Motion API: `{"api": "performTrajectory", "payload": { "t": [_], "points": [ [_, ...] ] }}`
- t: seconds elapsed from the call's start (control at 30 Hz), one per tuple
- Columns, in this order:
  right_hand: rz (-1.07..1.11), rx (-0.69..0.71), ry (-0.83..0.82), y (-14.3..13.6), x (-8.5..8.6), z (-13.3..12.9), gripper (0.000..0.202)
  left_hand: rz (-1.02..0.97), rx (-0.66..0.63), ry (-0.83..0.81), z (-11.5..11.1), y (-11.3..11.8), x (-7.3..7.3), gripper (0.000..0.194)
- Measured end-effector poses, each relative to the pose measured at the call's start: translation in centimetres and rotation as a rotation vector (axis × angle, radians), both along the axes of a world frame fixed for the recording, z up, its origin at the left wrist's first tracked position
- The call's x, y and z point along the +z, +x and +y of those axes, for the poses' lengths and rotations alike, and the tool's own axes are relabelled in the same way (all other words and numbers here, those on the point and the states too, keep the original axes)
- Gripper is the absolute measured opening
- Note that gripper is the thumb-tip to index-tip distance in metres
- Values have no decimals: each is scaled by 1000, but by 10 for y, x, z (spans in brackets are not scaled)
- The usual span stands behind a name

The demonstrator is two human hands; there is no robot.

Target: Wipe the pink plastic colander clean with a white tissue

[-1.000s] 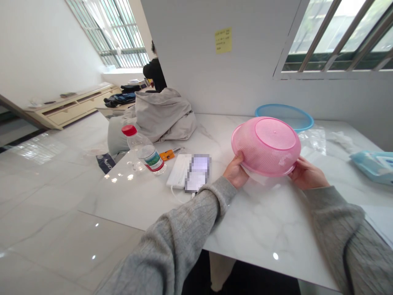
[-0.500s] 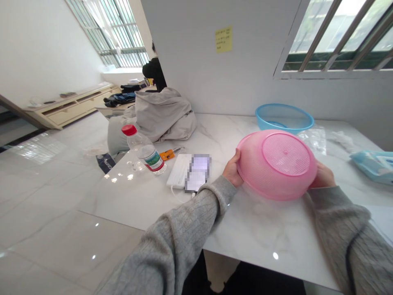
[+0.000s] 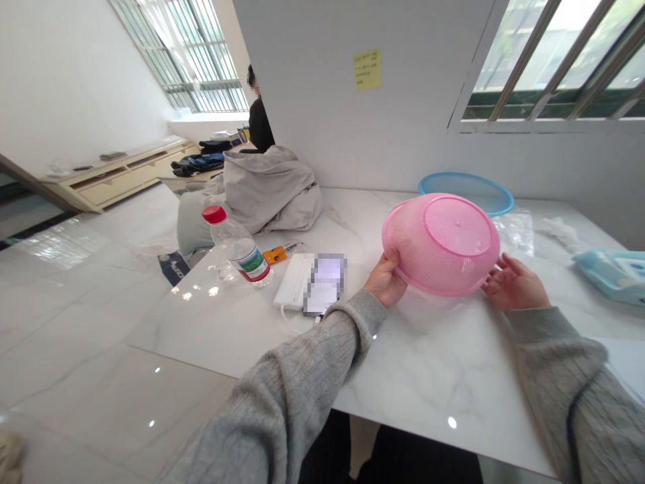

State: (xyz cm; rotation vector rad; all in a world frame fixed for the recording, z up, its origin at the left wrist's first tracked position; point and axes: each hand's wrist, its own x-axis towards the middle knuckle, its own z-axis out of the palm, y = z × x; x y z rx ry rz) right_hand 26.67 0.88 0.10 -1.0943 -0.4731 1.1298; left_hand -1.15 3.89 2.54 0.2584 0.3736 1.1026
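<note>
A pink mesh colander is held tilted over the table, its round base turned up toward me. My left hand grips its rim at the lower left, thumb on the outside. At the right side my right hand is open, palm up and fingers spread, with the fingertips close to the colander's edge; whether they touch it I cannot tell. Behind the colander a blue basket stands against the wall, partly hidden by the pink one.
Left of my arm lie a phone, a white power bank and a red-capped bottle. Grey cloth is heaped behind them. Clear plastic wrap and a blue wipes pack are at right. Someone in black is beyond the partition.
The pink colander has shifted up and left and turned a little. My right hand has come off its rim and opened, while my left hand keeps its grip.
</note>
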Motion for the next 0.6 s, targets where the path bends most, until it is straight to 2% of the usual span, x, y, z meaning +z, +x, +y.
{"api": "performTrajectory", "payload": {
  "t": [0.1, 0.2, 0.33, 0.5, 0.6],
  "points": [
    [60, 141, -86, -5, 4, -1, 19, 3, -34, 26, -2, 1, -1, 23],
    [28, 184, -70, -11, 4, -4, 23, 15, -91, 63, -4, 0, -2, 29],
    [-7, 131, -39, -16, 4, -5, 41, 16, -152, 99, -7, -1, -2, 29],
    [3, 49, -81, -14, 7, -6, 40, 32, -153, 67, -8, 0, 0, 34],
    [-1, 35, -49, -12, 7, -5, 43, 24, -132, 4, -7, 0, 3, 23]
  ]
}}
